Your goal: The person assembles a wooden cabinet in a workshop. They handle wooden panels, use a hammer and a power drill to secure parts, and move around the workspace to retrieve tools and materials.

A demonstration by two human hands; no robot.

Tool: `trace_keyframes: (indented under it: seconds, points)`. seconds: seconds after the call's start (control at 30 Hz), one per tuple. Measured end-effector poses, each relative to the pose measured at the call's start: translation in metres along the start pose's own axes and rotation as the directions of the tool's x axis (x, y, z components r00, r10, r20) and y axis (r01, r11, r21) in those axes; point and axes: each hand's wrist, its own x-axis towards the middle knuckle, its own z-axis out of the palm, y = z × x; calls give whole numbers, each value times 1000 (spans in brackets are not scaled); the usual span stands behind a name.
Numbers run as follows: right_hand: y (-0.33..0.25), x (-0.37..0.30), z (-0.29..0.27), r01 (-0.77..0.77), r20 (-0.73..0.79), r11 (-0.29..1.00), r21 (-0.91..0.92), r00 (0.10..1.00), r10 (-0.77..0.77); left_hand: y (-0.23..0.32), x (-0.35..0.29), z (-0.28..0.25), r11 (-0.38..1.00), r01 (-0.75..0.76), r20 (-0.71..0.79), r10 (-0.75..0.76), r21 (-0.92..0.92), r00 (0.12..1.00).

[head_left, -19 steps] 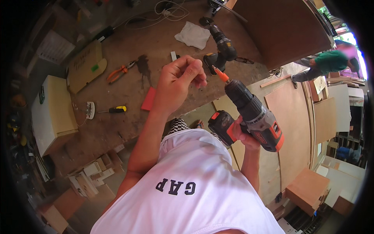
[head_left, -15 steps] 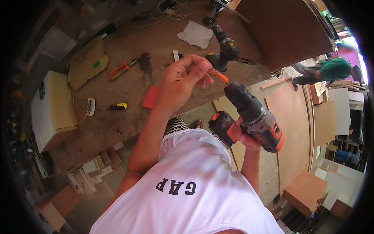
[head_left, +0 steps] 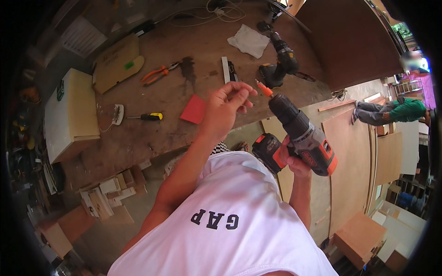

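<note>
In my right hand [head_left: 295, 161] is a cordless drill [head_left: 309, 140], grey and black with orange trim. My fingers wrap its handle, above the black battery. The drill tilts up and left, and an orange-sleeved bit [head_left: 264, 89] sticks out of its chuck. My left hand [head_left: 229, 103] is raised over the bench edge just left of the bit, close to it but apart. Its thumb and index finger are pinched together; anything between them is too small to make out. A red square [head_left: 193, 109] lies on the bench beside my left wrist.
The brown workbench [head_left: 161, 99] carries orange-handled pliers [head_left: 159, 74], a screwdriver [head_left: 146, 117], a second drill [head_left: 282, 57], a white cloth [head_left: 248, 41] and a cardboard piece [head_left: 118, 64]. A white box [head_left: 69, 110] stands at left. A person in green [head_left: 407, 110] is off to the right.
My left fingers have come away from the bit, leaving its tip exposed. The view has shifted, and the person in green now appears in a different stance.
</note>
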Motion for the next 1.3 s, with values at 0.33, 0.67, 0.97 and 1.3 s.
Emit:
trace_keyframes:
  seconds: [0.33, 0.67, 0.97, 1.3]
  points:
    - [2, 39, 40, -37, 107, 767, -640, 985, 136, 1, -48, 39, 895, 221, 148, -176, -388, 973]
    - [22, 96, 111, -169, 497, 959, -227, 827, 264, 19, -69, -28, 723, -67, -364, -264, -688, 893]
    - [163, 228, 85, 146, 332, 555, -819, 909, 252, 40, -134, -86, 857, -332, -581, 47, -394, 812]
    - [188, 235, 89, 150, 260, 444, -883, 945, 197, 34, -135, -96, 852, -244, -526, -42, -462, 850]
